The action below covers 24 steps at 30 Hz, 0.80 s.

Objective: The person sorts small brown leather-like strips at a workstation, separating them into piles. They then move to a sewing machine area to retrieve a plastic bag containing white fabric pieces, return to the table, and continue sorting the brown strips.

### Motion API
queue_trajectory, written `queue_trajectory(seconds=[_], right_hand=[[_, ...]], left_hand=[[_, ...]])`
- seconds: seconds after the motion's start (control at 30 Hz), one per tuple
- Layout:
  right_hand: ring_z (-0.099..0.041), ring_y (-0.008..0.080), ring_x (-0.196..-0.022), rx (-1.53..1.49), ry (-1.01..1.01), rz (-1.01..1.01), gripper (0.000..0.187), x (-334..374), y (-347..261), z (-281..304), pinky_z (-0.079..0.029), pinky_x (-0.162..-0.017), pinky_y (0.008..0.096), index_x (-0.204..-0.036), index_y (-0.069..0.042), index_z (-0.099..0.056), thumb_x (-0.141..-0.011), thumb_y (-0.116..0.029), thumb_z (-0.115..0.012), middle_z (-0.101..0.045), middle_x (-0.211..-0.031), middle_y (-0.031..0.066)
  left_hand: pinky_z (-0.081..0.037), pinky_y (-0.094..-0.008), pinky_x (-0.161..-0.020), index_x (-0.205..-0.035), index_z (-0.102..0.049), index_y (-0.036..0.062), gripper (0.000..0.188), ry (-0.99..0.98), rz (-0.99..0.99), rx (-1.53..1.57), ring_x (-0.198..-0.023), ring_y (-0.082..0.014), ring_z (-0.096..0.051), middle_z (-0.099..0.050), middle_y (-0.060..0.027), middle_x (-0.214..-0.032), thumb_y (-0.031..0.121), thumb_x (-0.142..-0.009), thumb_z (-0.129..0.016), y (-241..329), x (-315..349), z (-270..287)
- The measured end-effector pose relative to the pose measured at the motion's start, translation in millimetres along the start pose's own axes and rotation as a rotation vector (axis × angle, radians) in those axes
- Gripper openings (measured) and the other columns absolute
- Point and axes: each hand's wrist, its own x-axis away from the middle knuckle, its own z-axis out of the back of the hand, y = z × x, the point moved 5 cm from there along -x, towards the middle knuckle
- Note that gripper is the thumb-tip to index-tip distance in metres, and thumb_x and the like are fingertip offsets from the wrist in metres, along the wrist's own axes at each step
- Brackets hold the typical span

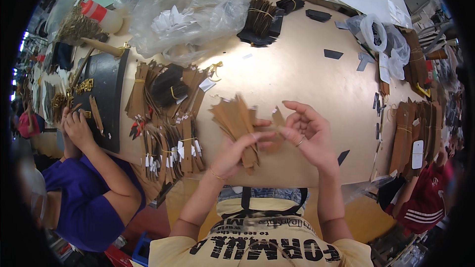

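Note:
My left hand point(231, 154) is closed around a fanned bundle of brown leather-like strips point(236, 121), held above the middle of the table. Its fingertips are smeared by motion. Just to the right, my right hand point(312, 138) pinches one brown strip point(278, 117) between thumb and fingers, apart from the bundle, while its other fingers are half curled. Left of my hands lie tied bundles of similar brown strips point(185, 136), many with small white tags. A dark bundle point(169, 86) rests on top of them.
A large clear plastic bag point(188, 17) and dark tied bundles point(260, 17) stand at the back. More brown strips point(403, 133) lie at the right edge. At left, a co-worker's hands point(76, 126) work beside a black board point(106, 81). Another person's red sleeve point(425, 193) shows at right.

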Motion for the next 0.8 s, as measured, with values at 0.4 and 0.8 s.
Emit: queue_trajectory(seconds=[0.4,0.8], right_hand=[[-0.060,0.0153,-0.094,-0.050,-0.340,0.005,0.015,-18,15,48,-0.050,-0.084,0.0288,-0.093,-0.004,-0.053,-0.079,-0.002,-0.057,-0.058,-0.100,0.0075],[-0.061,0.0230,-0.078,0.896,-0.097,0.192,0.022,-52,-10,77,-0.050,-0.072,0.0354,-0.101,-0.005,-0.052,-0.084,-0.008,-0.065,-0.058,-0.094,0.0091]], left_hand=[[-0.056,-0.0333,-0.075,-0.125,-0.046,-0.0013,0.035,-0.070,-0.191,-0.110,-0.107,-0.0240,-0.060,-0.053,-0.0197,-0.127,0.004,-0.090,-0.051,24,11,-5],[-0.058,-0.0376,-0.083,-0.136,-0.039,-0.0003,0.045,-0.039,0.068,-0.143,-0.120,-0.0279,-0.056,-0.051,-0.0151,-0.135,0.009,-0.093,-0.050,-5,-48,-36]])
